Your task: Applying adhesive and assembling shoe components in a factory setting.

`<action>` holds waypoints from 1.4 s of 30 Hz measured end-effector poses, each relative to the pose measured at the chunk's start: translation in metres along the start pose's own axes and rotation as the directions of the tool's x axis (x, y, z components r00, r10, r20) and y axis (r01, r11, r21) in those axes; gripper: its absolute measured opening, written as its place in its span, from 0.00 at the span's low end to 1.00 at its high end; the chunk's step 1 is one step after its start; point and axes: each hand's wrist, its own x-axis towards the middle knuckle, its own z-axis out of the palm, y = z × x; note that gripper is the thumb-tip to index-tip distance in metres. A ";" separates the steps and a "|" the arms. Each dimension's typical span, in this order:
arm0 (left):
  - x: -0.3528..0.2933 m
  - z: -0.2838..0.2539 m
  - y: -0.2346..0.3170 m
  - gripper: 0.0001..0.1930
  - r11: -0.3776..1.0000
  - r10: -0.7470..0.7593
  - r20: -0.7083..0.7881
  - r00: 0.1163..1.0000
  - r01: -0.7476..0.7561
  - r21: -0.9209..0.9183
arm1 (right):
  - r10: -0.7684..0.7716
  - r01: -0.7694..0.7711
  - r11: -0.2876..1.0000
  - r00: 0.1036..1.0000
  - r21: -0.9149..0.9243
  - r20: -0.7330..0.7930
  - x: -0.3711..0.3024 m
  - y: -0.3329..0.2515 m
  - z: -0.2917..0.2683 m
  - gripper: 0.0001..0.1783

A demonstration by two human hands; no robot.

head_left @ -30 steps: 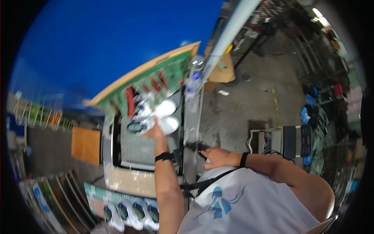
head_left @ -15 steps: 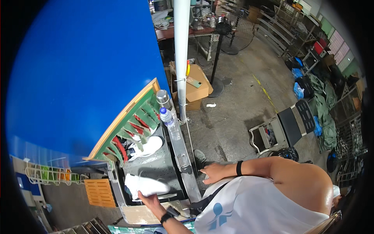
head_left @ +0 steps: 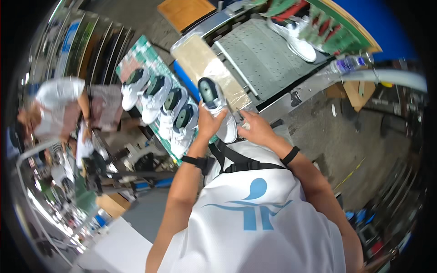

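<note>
A white sneaker (head_left: 226, 129) with a dark lining is held before my body, its toe toward me. My left hand (head_left: 210, 122) is closed around its left side near the laces. Close to the shoe's right side, my right hand (head_left: 258, 129) has its fingers apart and holds nothing; whether a fingertip touches the shoe I cannot tell. Left of the held shoe, several white sneakers (head_left: 157, 100) stand in a row on a green and white board (head_left: 141, 45). Another white sneaker (head_left: 301, 48) lies on the perforated metal bed (head_left: 257, 57), by the hanging green and red flaps (head_left: 325, 29).
A brown-covered ledge (head_left: 198, 54) edges the metal bed. At the right stand a plastic bottle (head_left: 348, 63) and a pale pole (head_left: 400, 81). Another person (head_left: 61, 98) works at the far left. Below that person is a cardboard box (head_left: 113, 204).
My view has swung left. My left hand has brought the sneaker off the metal bed to in front of my body. My right hand has come from my right side to beside the shoe.
</note>
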 end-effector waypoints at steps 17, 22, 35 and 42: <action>0.077 -0.164 -0.007 0.36 0.867 0.232 0.091 0.968 -0.248 0.432 | -0.523 0.519 0.729 0.843 -0.446 0.127 0.036 -0.092 0.045 0.47; 0.083 -0.118 -0.017 0.59 0.953 0.297 0.396 0.869 -0.298 -0.062 | -0.481 0.529 0.690 0.845 -0.494 0.233 0.041 -0.105 0.035 0.46; 0.076 -0.117 -0.025 0.59 0.962 0.265 0.336 0.904 -0.273 -0.023 | -0.052 -0.003 0.981 0.959 0.195 0.278 0.026 -0.088 0.031 0.36; 0.084 -0.119 0.009 0.60 0.984 0.105 0.481 0.870 -0.160 0.074 | -0.209 0.200 0.976 0.748 0.086 0.630 0.026 -0.152 0.049 0.33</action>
